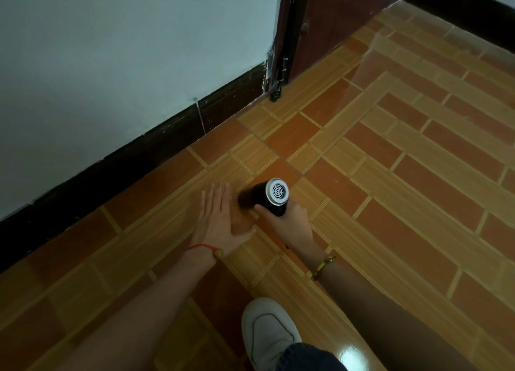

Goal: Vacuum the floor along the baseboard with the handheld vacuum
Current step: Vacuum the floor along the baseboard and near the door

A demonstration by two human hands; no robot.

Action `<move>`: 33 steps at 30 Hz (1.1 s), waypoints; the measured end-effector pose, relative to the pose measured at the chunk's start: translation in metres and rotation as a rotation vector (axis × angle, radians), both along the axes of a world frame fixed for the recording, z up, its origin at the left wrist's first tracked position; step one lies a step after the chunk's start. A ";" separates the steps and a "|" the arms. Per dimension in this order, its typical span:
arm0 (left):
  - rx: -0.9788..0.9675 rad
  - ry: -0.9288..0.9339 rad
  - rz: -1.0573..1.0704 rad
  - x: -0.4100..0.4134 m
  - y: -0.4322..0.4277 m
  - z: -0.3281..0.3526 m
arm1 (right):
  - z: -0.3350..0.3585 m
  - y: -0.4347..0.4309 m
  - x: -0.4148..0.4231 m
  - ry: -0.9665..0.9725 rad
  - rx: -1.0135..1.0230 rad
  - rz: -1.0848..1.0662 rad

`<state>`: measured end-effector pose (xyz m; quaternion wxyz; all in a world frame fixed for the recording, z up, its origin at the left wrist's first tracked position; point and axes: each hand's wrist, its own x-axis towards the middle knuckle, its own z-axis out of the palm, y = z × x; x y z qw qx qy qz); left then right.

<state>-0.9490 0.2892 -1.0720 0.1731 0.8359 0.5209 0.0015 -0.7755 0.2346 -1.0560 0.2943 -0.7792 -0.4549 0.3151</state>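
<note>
The handheld vacuum (267,202) in my right hand (292,220) has a smooth black body with a dull sheen, plastic by the look of it. Its rear cap (276,191) is bright silver and metallic-looking, with a fine grille. The floor (418,175) is tile printed with wood grain, glossy enough to throw a white glare near my shoe (267,331), which is smooth, white and leather-like. The baseboard (167,139) is dark, ribbed and flecked with pale paint. The wall (111,50) above it is matt paint. The door (334,22) is reddish-brown wood with a slight shine. My trouser cuff (306,356) is blue denim. A red cord (200,246) circles my left wrist, a gold-coloured metal bangle (323,267) my right.
</note>
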 end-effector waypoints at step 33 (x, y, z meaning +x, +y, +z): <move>0.031 0.026 0.390 -0.139 -0.016 -0.038 | -0.004 0.066 -0.112 0.144 -0.006 0.299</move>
